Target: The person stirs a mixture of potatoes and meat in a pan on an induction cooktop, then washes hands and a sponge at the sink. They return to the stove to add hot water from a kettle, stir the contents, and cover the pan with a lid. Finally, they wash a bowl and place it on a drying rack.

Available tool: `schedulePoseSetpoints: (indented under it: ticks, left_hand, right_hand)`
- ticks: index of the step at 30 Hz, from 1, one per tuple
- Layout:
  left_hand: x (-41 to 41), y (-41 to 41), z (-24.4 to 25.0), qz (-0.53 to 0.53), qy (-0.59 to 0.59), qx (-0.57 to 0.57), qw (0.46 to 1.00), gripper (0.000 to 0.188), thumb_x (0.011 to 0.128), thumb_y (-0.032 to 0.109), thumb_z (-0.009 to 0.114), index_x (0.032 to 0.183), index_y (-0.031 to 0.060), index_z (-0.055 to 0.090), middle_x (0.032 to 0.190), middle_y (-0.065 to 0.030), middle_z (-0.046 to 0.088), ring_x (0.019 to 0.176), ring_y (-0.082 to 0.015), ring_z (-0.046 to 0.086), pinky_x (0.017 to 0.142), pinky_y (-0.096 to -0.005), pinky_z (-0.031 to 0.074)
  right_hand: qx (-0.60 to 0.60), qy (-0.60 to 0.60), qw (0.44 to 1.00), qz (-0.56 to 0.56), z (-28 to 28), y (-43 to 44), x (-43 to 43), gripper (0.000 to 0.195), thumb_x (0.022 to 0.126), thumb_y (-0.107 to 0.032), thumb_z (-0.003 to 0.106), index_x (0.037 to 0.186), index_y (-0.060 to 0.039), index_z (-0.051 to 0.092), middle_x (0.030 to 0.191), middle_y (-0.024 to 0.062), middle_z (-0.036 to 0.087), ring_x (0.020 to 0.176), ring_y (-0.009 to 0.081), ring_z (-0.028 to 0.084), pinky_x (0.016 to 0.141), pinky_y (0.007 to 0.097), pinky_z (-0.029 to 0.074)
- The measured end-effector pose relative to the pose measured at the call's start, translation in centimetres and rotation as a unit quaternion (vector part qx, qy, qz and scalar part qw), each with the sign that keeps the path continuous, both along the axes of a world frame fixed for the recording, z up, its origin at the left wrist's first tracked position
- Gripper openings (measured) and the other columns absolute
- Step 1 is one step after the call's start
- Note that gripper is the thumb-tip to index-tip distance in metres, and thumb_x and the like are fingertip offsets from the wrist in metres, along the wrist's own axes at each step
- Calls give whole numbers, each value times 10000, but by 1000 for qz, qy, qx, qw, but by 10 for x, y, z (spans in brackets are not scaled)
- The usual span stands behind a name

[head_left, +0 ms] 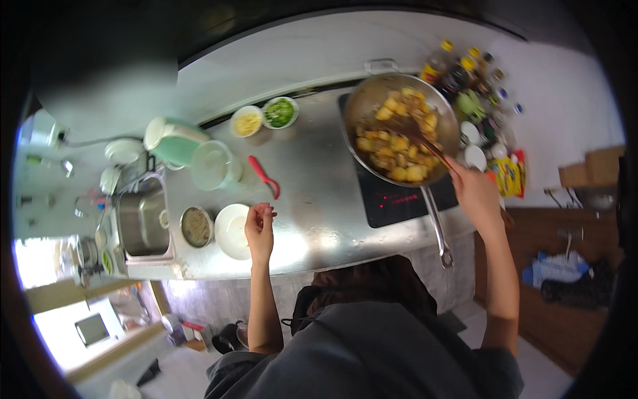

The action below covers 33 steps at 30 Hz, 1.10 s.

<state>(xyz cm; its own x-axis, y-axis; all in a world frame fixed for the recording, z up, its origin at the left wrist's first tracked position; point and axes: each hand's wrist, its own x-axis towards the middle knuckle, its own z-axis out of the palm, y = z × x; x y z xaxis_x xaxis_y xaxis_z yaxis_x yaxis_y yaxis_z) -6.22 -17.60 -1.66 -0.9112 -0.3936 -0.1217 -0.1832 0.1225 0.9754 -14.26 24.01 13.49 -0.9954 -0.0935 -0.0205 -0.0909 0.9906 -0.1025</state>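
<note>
My right hand (471, 187) grips the handle of a brown spatula (432, 148), probably wooden. Its blade rests among yellow chunks, perhaps potato, mixed with brown pieces of food (398, 144) in a wide steel pan (366, 99). The pan stands on a black induction cooktop (394, 207) with red lights showing, its long handle pointing toward me. Above the right rim of a white plate (232, 232) hovers my left hand (260, 222), fingers loosely bent, nothing seen in it. Just beyond that hand lies a red peeler (263, 175).
Bowls of chopped green vegetable (279, 112) and pale yellow pieces (246, 122) stand near the wall. A green pitcher (174, 142), a translucent tub (214, 164), a bowl of pale strands (196, 227) and a sink (143, 219) are leftward. Bottles (456, 75) and seasoning packets (506, 177) crowd the right.
</note>
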Motion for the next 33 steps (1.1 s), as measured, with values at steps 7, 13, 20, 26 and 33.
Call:
schedulePoseSetpoints:
  ticks: [7,13,20,26,33]
  left_hand:
    - [-47,-170,29,277,156,-60,946,293,983,280,478,1036,8,573,885,-58,625,761,-136,591,685,-243,465]
    - [-146,-243,31,124,32,188,974,499,950,433,483,1100,-24,613,1078,-151,650,1002,-214,612,906,-295,456]
    - [-178,-233,-12,60,-162,-444,879,507,803,279,607,1232,16,547,1172,-226,601,1118,-320,567,965,-406,431]
    - [-119,-196,-26,-71,-111,-150,980,311,851,38,540,1155,86,589,772,-110,646,586,-132,631,426,-276,467]
    - [-139,-163,-20,-15,-86,-187,978,470,848,292,685,1188,-12,572,984,-162,643,864,-213,611,782,-343,484]
  right_hand:
    - [-273,22,960,-62,-55,27,37,344,970,-208,499,1277,-62,550,1097,180,645,1013,295,613,862,329,453]
    - [-373,10,906,-198,-71,21,51,358,967,-207,526,1288,-48,547,938,43,629,699,98,497,654,242,431]
    - [-366,10,905,-218,-61,-17,54,383,967,-264,533,1284,-51,554,916,26,620,682,59,439,625,212,402]
    - [-370,-1,899,-236,-57,-35,51,391,964,-266,536,1284,-41,549,856,37,611,676,65,441,623,225,409]
    - [-371,19,907,-200,-67,-36,45,404,963,-265,534,1283,-17,541,870,28,607,687,54,451,619,219,415]
